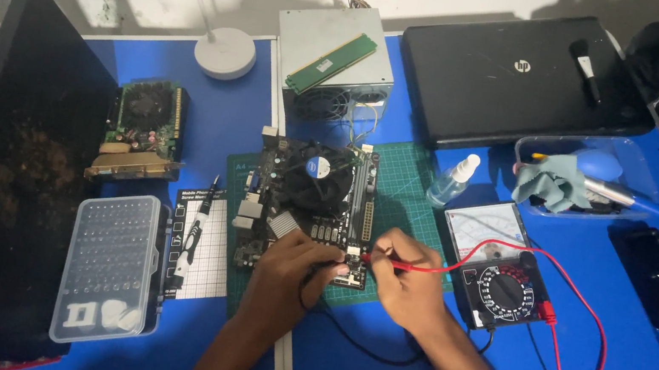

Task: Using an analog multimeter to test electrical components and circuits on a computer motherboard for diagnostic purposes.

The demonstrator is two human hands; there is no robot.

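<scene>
A computer motherboard (306, 199) with a round black fan lies on a green cutting mat (408, 179). My left hand (289, 274) rests on the board's near edge and grips a black test probe, its black wire looping toward me. My right hand (407, 277) pinches a red test probe (387, 261) whose tip touches the board's near right corner. The red wire (584, 332) curves away to an analogue multimeter (498, 269) lying just right of the mat.
A black computer case (14, 166) fills the left side. Near it sit a graphics card (140, 128), a clear screwdriver bit box (112, 266) and a screwdriver (194, 230). Behind are a power supply (334, 61) with a memory stick, a closed laptop (525, 75), a spray bottle (452, 179) and a plastic tray (589, 174).
</scene>
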